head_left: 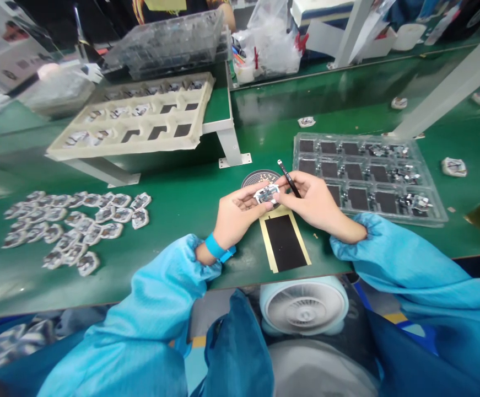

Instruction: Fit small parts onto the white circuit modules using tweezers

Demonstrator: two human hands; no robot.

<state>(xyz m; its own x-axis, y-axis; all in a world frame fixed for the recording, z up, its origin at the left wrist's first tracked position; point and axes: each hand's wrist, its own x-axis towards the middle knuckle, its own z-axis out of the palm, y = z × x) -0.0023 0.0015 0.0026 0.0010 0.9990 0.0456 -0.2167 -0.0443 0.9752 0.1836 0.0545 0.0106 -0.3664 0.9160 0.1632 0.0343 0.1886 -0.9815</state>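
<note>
One small white part (267,193) is in the middle of the frame, held up between two hands. The left hand (237,216) pinches it with thumb and fingers. The right hand (316,203) touches its other end and also holds one black stick (290,181). Just behind is one round dish (246,180) with tiny bits in it. One black pad (287,242) lies below the hands. More than twenty white pieces (93,234) lie at the left. One clear tray (432,198), with three rows, sits at the right. One cream tray (140,144) stands upper left.
</note>
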